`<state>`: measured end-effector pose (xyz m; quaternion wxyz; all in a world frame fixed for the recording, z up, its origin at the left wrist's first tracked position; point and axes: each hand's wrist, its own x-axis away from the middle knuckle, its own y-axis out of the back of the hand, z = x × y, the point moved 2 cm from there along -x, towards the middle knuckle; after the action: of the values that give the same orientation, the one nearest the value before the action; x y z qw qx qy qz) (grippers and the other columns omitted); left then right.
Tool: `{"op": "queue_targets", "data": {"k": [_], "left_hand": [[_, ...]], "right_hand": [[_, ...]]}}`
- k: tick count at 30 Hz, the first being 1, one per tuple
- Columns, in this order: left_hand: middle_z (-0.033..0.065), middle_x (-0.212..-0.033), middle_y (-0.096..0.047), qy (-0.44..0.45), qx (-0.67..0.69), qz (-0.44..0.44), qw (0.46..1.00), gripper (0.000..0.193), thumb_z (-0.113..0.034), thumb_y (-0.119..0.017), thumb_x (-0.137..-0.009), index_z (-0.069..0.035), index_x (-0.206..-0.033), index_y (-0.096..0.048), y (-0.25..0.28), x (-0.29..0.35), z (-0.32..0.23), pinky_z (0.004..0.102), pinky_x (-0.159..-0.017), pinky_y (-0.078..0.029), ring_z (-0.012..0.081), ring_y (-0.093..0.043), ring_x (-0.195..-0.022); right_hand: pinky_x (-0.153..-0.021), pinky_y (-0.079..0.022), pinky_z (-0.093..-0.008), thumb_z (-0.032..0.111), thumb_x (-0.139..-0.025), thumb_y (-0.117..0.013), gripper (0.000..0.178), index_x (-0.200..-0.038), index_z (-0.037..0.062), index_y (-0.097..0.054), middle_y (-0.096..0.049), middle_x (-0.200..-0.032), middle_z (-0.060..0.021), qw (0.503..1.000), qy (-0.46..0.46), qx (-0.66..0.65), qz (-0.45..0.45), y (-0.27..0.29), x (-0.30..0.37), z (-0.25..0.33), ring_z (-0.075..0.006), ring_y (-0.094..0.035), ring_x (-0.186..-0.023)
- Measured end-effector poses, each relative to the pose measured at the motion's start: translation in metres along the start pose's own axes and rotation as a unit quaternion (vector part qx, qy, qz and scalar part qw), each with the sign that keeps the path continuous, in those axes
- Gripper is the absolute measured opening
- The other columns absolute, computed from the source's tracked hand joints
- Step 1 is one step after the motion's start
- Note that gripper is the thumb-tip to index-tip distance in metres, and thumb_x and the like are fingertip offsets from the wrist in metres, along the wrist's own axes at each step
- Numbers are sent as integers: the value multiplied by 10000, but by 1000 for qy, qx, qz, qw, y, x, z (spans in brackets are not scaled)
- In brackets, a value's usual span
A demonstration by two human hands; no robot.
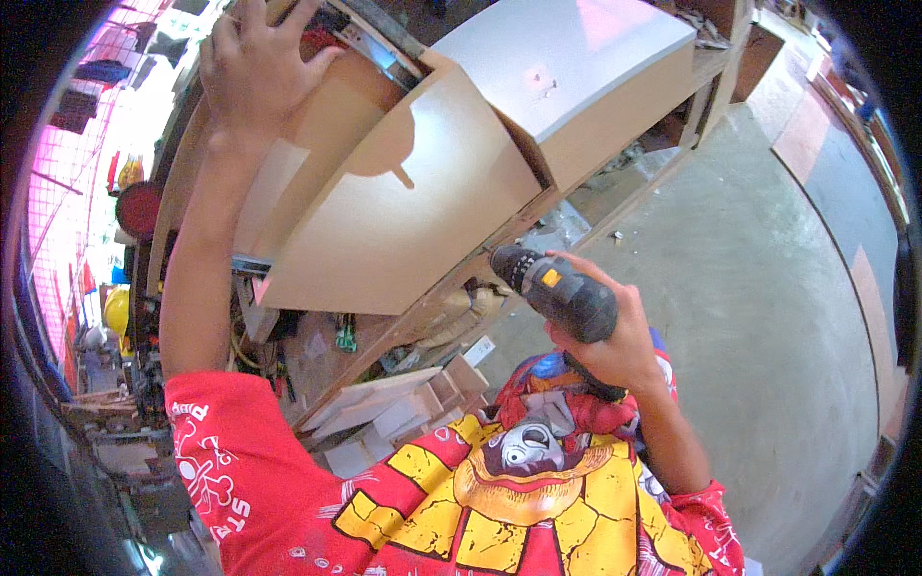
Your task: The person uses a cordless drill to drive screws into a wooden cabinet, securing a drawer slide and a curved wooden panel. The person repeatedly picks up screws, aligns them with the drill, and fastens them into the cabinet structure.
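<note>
My right hand [619, 336] is wrapped round a black cordless drill [562, 293] with a yellow patch. The drill's chuck points up and left toward the bench edge; whether it touches anything there I cannot tell. Just beyond it lies an open wooden box [423, 197], its pale side panel facing up toward me, with a drill-shaped shadow across it. My left hand [257, 72] reaches far forward, fingers spread over the box's far left part. Close to its thumb a metal slide rail [370, 43] runs along an edge, and another short metal rail [252, 266] shows at the near left corner.
A second box with a white top [567, 62] adjoins on the right. Under the bench edge [413, 322] lie wood offcuts [403, 413] and a green-handled tool [346, 333]. Concrete floor [740, 307] spreads right, with flat boards [816, 163] beyond. A yellow helmet [117, 312] is at left.
</note>
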<state>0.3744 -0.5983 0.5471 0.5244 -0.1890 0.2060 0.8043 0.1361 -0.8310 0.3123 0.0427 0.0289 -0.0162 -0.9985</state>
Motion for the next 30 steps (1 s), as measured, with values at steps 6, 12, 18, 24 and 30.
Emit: {"op": "queue_targets", "data": {"k": [6,12,18,24,30], "left_hand": [[110,-1190,-526,69,83,70,992,716,-596,-829,-749,-417,-1403,-601,-26,0,1,570,-902,-454,363,-553,-1136],[124,-1188,-507,184,130,-2,974,770,-569,-833,-749,-251,-1295,-393,-42,13,1,657,-986,-338,389,-515,-1147],[154,-1289,-503,249,133,26,959,852,-484,-862,-734,-211,-1378,-375,-60,28,31,630,-1007,-357,406,-501,-1175],[182,-1335,-481,290,130,28,948,908,-456,-877,-704,-185,-1437,-415,-64,47,56,600,-1007,-374,419,-469,-1214],[165,-1277,-479,290,107,77,948,854,-435,-862,-709,-175,-1412,-453,-75,37,51,598,-1012,-358,412,-455,-1193]], "right_hand": [[-897,-553,-321,47,-733,-800,670,-1382,55,-633,-772,-1071,-132,998,-54,35,2,-1,17,8,-159,-732,-944],[-894,-561,-340,54,-739,-798,675,-1390,65,-623,-769,-1083,-155,995,-83,47,-10,-4,21,-1,-241,-764,-955],[-891,-567,-352,58,-727,-796,675,-1382,72,-631,-771,-1085,-169,994,-90,43,44,2,-4,21,-290,-773,-959],[-887,-558,-331,22,-701,-784,689,-1373,66,-641,-774,-1054,-140,994,-74,37,65,30,-33,48,-229,-760,-926],[-919,-536,-310,-32,-670,-758,703,-1361,47,-649,-772,-1037,-104,993,-82,62,64,78,-72,64,-137,-704,-941]]}}
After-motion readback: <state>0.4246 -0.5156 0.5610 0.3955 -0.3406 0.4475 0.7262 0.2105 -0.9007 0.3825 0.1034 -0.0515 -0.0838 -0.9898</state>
